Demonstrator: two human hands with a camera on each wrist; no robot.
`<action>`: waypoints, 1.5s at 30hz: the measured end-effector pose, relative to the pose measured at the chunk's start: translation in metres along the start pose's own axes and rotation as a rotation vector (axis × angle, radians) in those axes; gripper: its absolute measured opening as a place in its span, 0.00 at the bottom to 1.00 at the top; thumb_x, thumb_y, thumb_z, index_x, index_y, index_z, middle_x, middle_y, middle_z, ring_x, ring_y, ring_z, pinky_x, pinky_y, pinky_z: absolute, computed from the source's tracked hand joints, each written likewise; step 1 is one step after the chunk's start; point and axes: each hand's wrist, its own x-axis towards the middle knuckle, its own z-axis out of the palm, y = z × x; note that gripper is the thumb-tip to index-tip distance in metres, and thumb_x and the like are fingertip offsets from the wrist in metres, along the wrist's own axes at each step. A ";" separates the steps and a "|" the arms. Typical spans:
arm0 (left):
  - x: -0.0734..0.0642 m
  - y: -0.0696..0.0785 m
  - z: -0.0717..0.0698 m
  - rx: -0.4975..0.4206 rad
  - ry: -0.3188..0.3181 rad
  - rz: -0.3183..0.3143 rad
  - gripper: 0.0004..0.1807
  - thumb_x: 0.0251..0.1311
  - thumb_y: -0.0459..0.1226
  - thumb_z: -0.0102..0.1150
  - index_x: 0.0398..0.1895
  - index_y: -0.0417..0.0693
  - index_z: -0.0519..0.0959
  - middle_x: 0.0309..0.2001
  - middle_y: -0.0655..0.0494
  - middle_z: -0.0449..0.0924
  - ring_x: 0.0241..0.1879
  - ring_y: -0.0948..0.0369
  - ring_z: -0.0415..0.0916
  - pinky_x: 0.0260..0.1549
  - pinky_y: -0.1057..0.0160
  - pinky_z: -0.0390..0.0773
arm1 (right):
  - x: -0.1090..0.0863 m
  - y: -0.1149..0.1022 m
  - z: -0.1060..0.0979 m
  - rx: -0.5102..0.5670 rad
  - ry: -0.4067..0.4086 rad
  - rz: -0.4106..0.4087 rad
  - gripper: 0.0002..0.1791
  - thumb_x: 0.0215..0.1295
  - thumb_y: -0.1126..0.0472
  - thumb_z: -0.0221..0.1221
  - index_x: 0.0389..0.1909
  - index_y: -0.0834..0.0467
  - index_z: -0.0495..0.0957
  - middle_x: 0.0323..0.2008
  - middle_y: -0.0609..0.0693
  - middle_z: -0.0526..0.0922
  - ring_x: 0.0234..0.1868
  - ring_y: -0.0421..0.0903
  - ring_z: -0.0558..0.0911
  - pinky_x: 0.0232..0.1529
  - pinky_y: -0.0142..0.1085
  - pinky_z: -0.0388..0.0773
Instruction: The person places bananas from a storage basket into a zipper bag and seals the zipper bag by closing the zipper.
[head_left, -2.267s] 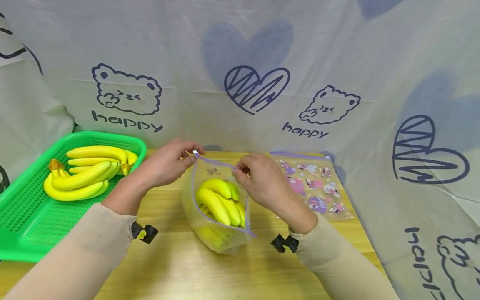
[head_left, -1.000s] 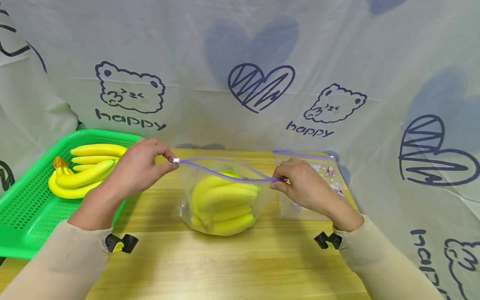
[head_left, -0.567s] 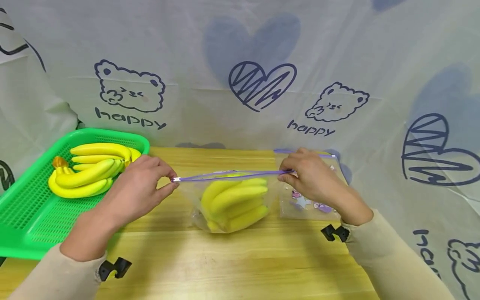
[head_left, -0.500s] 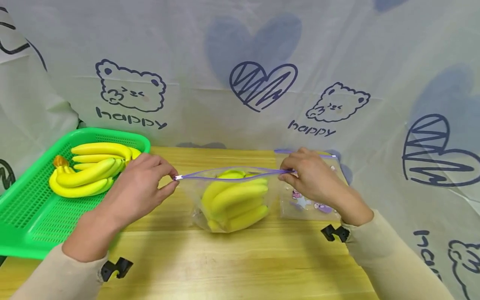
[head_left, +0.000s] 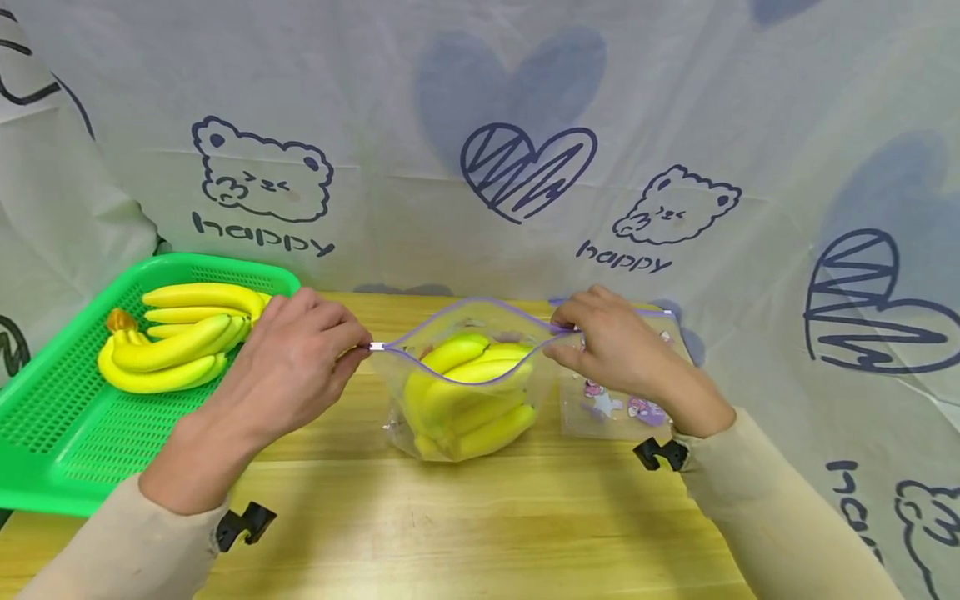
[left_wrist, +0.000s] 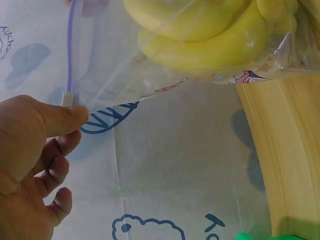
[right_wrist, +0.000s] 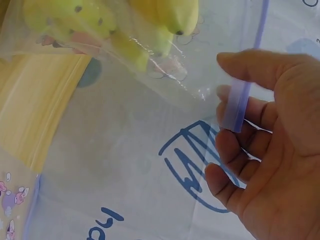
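A clear zip bag with a purple closure (head_left: 480,382) stands on the wooden table, its mouth spread wide. Inside it lies a bunch of yellow bananas (head_left: 471,404), blurred through the plastic. My left hand (head_left: 288,362) pinches the bag's left corner beside the white slider (head_left: 377,346); the left wrist view has thumb and forefinger together just below that slider (left_wrist: 67,99). At the opposite corner my right hand (head_left: 611,346) holds the closure end between thumb and fingers. In the right wrist view the purple strip (right_wrist: 240,107) lies across those fingers, behind the thumb.
On the left, a green perforated basket (head_left: 45,496) holds more bananas (head_left: 168,354). A second printed zip bag (head_left: 600,421) lies flat on the table (head_left: 465,533), partly behind my right hand. A patterned white cloth (head_left: 405,233) hangs along the back and right.
The bag's mouth has gone from nearly flat to gaping over the last half second. My hands have drawn slightly closer together. Earlier, the bag was turned, and the bananas showed through its opening.
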 end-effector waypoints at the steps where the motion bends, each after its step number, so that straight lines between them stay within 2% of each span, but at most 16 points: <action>1: 0.000 0.000 0.000 -0.001 -0.002 -0.008 0.06 0.56 0.31 0.75 0.36 0.47 0.89 0.35 0.55 0.85 0.37 0.51 0.71 0.37 0.52 0.67 | 0.001 0.000 0.000 0.001 0.001 -0.010 0.12 0.68 0.54 0.70 0.41 0.59 0.84 0.39 0.51 0.85 0.46 0.52 0.77 0.52 0.48 0.75; 5: -0.003 -0.002 -0.001 -0.039 -0.012 -0.063 0.04 0.56 0.31 0.75 0.34 0.46 0.89 0.34 0.55 0.85 0.39 0.51 0.73 0.40 0.51 0.70 | 0.000 0.005 0.000 0.001 -0.007 -0.051 0.07 0.66 0.58 0.72 0.33 0.55 0.83 0.30 0.46 0.82 0.38 0.49 0.77 0.45 0.45 0.73; 9: -0.008 -0.003 -0.004 -0.096 -0.012 -0.094 0.04 0.56 0.31 0.75 0.33 0.47 0.88 0.34 0.56 0.86 0.38 0.53 0.74 0.39 0.52 0.70 | -0.008 0.007 -0.003 0.016 -0.046 -0.087 0.08 0.65 0.60 0.73 0.29 0.51 0.83 0.28 0.41 0.81 0.34 0.45 0.76 0.41 0.42 0.72; 13: -0.009 -0.001 -0.004 -0.118 0.005 -0.070 0.05 0.56 0.31 0.75 0.33 0.48 0.89 0.34 0.57 0.86 0.38 0.54 0.74 0.39 0.53 0.70 | -0.012 0.006 -0.004 0.021 -0.075 -0.092 0.08 0.65 0.59 0.72 0.30 0.49 0.82 0.30 0.40 0.80 0.36 0.44 0.76 0.41 0.42 0.74; 19: -0.003 0.005 -0.001 -0.125 0.014 0.000 0.06 0.56 0.31 0.75 0.34 0.51 0.88 0.35 0.60 0.85 0.38 0.56 0.72 0.38 0.55 0.67 | -0.005 0.004 0.004 -0.033 -0.075 -0.092 0.05 0.65 0.58 0.67 0.31 0.52 0.82 0.30 0.43 0.78 0.36 0.46 0.74 0.42 0.41 0.72; 22: 0.000 0.007 -0.001 -0.128 0.017 0.019 0.07 0.56 0.30 0.75 0.34 0.52 0.89 0.35 0.61 0.84 0.38 0.56 0.72 0.38 0.55 0.66 | -0.003 0.002 0.004 -0.050 -0.085 -0.079 0.07 0.63 0.56 0.67 0.36 0.56 0.84 0.33 0.46 0.80 0.39 0.48 0.75 0.45 0.43 0.74; 25: 0.003 0.009 -0.001 -0.132 0.012 0.032 0.07 0.57 0.31 0.75 0.34 0.52 0.89 0.36 0.61 0.84 0.39 0.56 0.72 0.39 0.55 0.66 | -0.001 -0.002 0.002 -0.050 -0.116 -0.054 0.17 0.62 0.52 0.68 0.47 0.58 0.85 0.43 0.49 0.84 0.47 0.51 0.77 0.54 0.48 0.75; 29: 0.007 0.011 -0.001 -0.122 0.004 0.043 0.06 0.58 0.31 0.74 0.34 0.51 0.88 0.35 0.61 0.83 0.39 0.55 0.72 0.41 0.53 0.67 | 0.003 -0.016 -0.005 0.000 -0.131 -0.066 0.32 0.60 0.47 0.70 0.62 0.59 0.80 0.56 0.52 0.82 0.58 0.54 0.75 0.63 0.52 0.72; 32: 0.009 0.012 -0.001 -0.112 0.004 0.047 0.06 0.57 0.31 0.75 0.34 0.51 0.89 0.35 0.60 0.84 0.37 0.55 0.70 0.42 0.52 0.68 | 0.009 -0.033 -0.007 0.047 -0.077 -0.138 0.35 0.61 0.44 0.70 0.65 0.59 0.78 0.58 0.53 0.81 0.59 0.54 0.74 0.64 0.52 0.70; 35: 0.012 0.014 -0.001 -0.103 0.006 0.051 0.05 0.57 0.32 0.75 0.34 0.51 0.88 0.34 0.60 0.84 0.37 0.55 0.70 0.43 0.51 0.69 | 0.020 -0.050 -0.001 0.050 0.048 -0.236 0.33 0.63 0.44 0.70 0.62 0.60 0.80 0.55 0.53 0.82 0.56 0.53 0.76 0.61 0.49 0.72; 40: 0.017 0.017 -0.001 -0.086 0.013 0.068 0.06 0.57 0.32 0.75 0.34 0.51 0.88 0.34 0.59 0.84 0.36 0.54 0.71 0.40 0.51 0.70 | 0.044 -0.081 0.014 0.049 0.270 -0.414 0.25 0.64 0.48 0.71 0.52 0.62 0.83 0.47 0.53 0.85 0.49 0.53 0.78 0.54 0.46 0.75; 45: 0.020 0.021 0.001 -0.088 0.016 0.086 0.05 0.58 0.33 0.76 0.34 0.50 0.88 0.33 0.59 0.84 0.36 0.54 0.72 0.39 0.52 0.69 | 0.058 -0.106 0.025 0.044 0.398 -0.536 0.13 0.66 0.53 0.70 0.42 0.59 0.84 0.38 0.49 0.85 0.42 0.51 0.79 0.44 0.43 0.73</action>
